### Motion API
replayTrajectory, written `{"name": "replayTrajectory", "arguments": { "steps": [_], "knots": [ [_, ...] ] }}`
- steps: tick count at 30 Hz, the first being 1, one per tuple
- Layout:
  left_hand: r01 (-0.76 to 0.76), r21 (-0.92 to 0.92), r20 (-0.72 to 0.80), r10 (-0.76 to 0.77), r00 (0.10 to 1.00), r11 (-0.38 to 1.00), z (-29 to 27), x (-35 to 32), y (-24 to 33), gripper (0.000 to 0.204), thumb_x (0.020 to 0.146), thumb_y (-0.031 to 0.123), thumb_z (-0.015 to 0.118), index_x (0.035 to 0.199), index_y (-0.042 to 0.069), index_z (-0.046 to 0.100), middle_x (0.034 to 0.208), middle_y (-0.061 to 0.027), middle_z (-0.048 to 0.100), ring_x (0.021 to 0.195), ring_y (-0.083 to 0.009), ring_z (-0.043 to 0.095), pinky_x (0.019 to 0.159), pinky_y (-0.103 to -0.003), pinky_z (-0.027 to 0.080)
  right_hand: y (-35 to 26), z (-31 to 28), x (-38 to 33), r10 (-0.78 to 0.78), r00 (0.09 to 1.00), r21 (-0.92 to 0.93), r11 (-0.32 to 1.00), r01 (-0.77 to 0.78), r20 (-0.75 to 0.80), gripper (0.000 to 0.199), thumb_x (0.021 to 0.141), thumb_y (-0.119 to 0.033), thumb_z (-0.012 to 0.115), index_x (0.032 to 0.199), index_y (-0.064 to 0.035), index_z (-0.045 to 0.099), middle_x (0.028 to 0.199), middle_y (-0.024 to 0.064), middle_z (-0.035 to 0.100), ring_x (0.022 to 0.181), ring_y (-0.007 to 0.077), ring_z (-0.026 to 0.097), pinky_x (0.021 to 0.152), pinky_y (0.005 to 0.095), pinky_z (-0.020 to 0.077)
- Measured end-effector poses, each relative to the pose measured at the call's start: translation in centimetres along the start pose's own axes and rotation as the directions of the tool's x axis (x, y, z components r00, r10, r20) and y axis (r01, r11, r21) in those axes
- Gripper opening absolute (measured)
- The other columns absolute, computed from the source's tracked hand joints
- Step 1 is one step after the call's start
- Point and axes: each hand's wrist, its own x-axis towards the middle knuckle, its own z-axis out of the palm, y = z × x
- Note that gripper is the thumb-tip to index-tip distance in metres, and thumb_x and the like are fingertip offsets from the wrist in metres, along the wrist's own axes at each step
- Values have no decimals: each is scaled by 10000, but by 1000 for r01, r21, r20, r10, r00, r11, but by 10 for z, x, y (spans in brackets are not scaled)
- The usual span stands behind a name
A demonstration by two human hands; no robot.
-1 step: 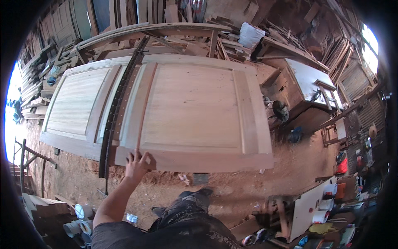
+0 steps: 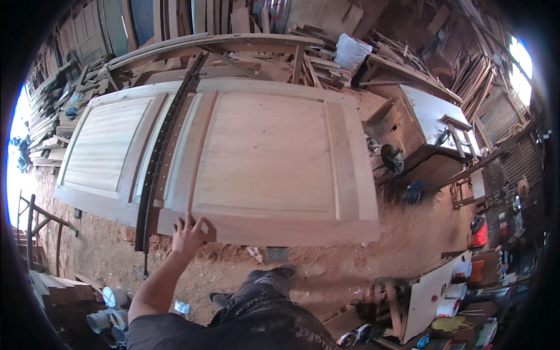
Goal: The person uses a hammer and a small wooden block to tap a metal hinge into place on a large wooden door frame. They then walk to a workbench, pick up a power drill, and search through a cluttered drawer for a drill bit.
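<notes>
A large pale wooden panelled door lies flat and fills the middle of the view. A long black metal bar clamp runs across it from the far edge to the near edge, left of centre. My left hand rests on the door's near edge just right of the clamp's near end, with its fingers spread on the wood and holding nothing. My right hand is out of view. My dark trouser leg and shoe stand on the ground in front of the door.
Stacked planks and timber offcuts crowd the far side and left. A woodworking machine with a metal top stands at the right. Reddish sawdust ground lies below the door. Tubs and a board sit lower right, cans lower left.
</notes>
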Motion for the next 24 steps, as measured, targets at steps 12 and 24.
{"name": "replayTrajectory", "arguments": {
  "steps": [12, 24],
  "knots": [
    [204, 189, 257, -249, 934, 961, -33, 34, 38, 1132, 688, 162, 917, 1633, 152, 294, 1562, -323, 432, 1296, -398, 615, 1197, -466, 407, -199, -111, 41, -24, 998, -18, 1000, 23, -54, 210, 1057, -284, 525, 1071, -85, 591, 842, 59, 602, 713, 180, 590, 645, 335, 504],
    [786, -344, -300, -853, 426, 513, 39, 95, 278, 641, 893, 219, 706, 1487, 120, 484, 1306, -252, 616, 1288, -404, 551, 1069, -501, 464, -433, -214, 145, 35, 998, -158, 987, -25, 59, 221, 1054, -298, 530, 1012, -92, 597, 776, 61, 603, 658, 192, 596, 607, 357, 519]
  ]
}}
